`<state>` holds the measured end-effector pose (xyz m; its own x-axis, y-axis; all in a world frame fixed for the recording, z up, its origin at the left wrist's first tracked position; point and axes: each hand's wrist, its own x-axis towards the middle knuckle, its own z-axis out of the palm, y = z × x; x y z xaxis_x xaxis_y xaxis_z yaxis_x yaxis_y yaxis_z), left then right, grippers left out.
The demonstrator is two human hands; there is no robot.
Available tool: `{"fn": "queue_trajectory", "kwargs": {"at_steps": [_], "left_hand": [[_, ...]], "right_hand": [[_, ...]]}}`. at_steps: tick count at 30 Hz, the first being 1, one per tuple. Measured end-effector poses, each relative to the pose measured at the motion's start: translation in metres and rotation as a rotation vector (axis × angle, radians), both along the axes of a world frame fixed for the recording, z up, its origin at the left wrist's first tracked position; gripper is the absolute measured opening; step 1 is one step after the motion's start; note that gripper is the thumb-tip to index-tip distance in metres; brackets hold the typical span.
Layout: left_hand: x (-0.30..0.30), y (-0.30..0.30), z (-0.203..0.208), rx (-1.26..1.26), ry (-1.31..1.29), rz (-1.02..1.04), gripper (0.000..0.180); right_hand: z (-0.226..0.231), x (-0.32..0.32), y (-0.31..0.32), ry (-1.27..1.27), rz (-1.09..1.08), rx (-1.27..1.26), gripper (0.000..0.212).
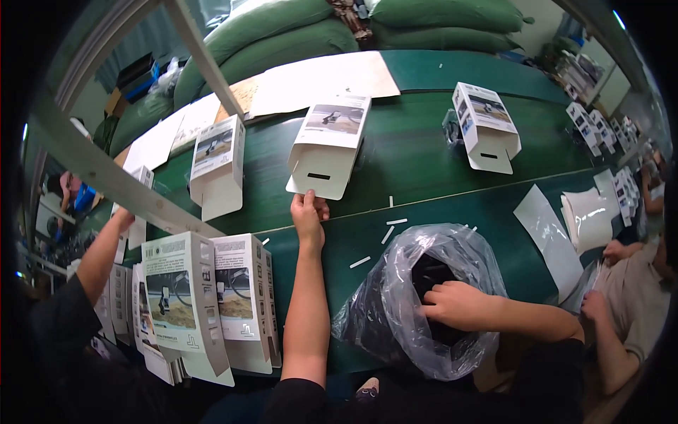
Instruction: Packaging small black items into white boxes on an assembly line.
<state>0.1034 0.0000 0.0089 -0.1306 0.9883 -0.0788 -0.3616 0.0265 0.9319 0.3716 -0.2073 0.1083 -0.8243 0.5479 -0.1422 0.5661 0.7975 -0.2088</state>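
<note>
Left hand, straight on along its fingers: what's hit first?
The white, open-ended cardboard box with a printed photo panel. The left hand appears to touch its near flap; exact depth is unclear.

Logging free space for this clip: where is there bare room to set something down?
Most room: the green surface between the centre box, touched by the left hand, and the next box rightward. A smaller patch lies between the clear bag and the glossy white sheets. Crowded: near left, packed with upright cartons; left of the bag, white strips lie scattered.
</note>
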Motion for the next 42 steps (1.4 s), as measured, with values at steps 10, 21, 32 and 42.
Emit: {"fn": "queue_trajectory", "kwargs": {"at_steps": [10, 21, 32, 42], "left_hand": [[-0.051, 0.002, -0.001, 0.081, -0.361, 0.473, 0.020], [-0.042, -0.006, 0.004, 0.071, -0.367, 0.593, 0.020], [-0.020, -0.012, 0.011, -0.017, -0.329, 0.441, 0.013], [0.027, -0.027, 0.019, -0.065, -0.358, 0.295, 0.011]], "right_hand": [[0.019, -0.012, 0.010, 0.175, -0.160, -0.108, 0.013], [0.099, 0.014, 0.036, 0.509, -0.318, -0.322, 0.014], [0.081, -0.114, 0.173, 0.708, -0.162, 0.026, 0.010], [0.023, -0.199, 0.246, 0.153, -0.150, 0.427, 0.007]]}}
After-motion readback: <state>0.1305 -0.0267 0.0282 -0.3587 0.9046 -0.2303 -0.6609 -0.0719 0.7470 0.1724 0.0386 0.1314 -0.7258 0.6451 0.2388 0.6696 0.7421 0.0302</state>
